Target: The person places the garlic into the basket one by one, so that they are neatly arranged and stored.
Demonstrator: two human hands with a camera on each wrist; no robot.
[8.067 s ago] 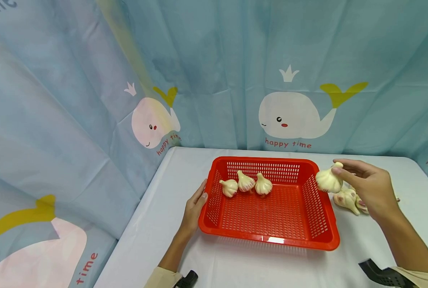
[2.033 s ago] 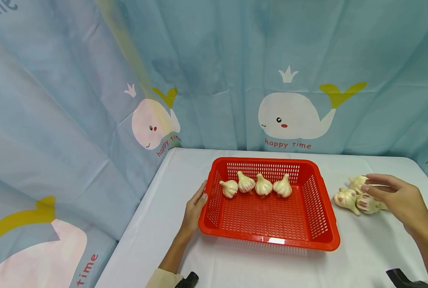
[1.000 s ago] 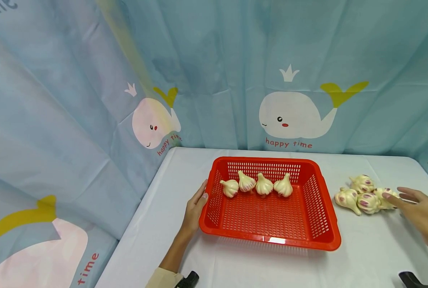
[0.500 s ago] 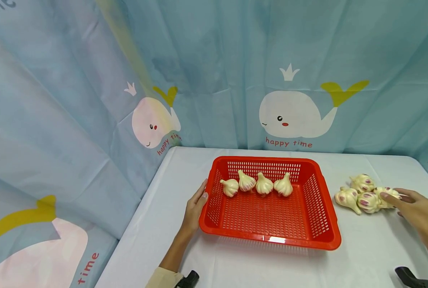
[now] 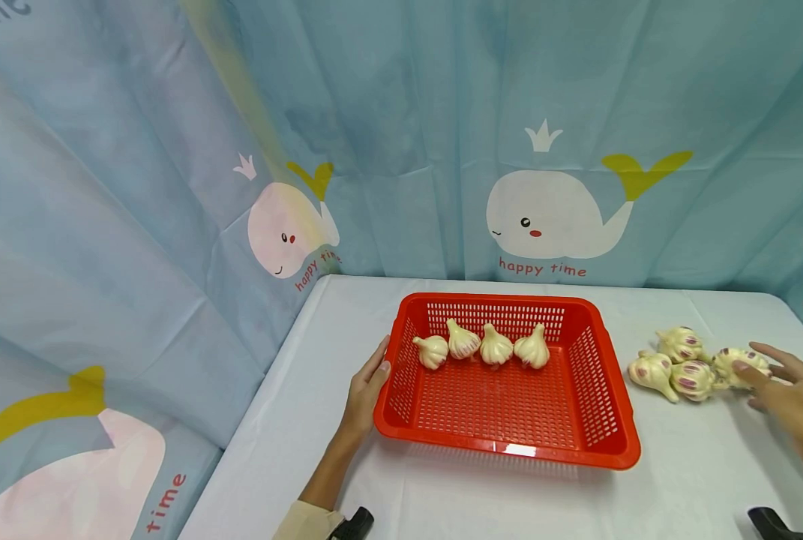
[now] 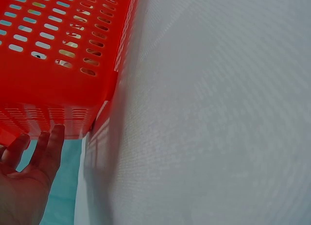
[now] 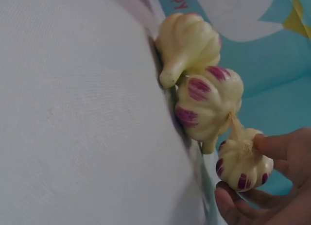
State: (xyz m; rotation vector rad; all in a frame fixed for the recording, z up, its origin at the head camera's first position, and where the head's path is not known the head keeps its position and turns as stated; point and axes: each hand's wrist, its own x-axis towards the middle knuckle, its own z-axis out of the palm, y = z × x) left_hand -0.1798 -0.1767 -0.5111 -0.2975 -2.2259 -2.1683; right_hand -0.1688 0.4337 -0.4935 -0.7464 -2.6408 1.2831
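Note:
My left hand (image 5: 365, 388) holds the left side of a red plastic basket (image 5: 495, 451), thumb at the rim. In the left wrist view its fingers (image 6: 54, 145) lie against the basket's slotted wall. A row of several garlic bulbs (image 5: 495, 346) sits along the back of the basket floor. At the right, my right hand (image 5: 794, 386) pinches a purple-streaked garlic bulb (image 7: 243, 162) between thumb and fingers. The stem of that bulb points toward a neighbouring garlic bulb (image 7: 209, 103). Another garlic bulb (image 7: 187, 43) lies beyond it in the right wrist view.
The white-covered table (image 5: 468, 502) carries the basket, with the loose garlic cluster (image 5: 681, 345) to its right. A blue whale-print curtain (image 5: 401, 225) hangs behind the table and along its left side. Black wrist gear (image 5: 352, 523) shows at the bottom.
The bulb my right hand carried earlier now sits at the right end of the basket's row. That hand has returned to the cluster and drawn its rightmost bulb slightly rightward. My left hand stays put.

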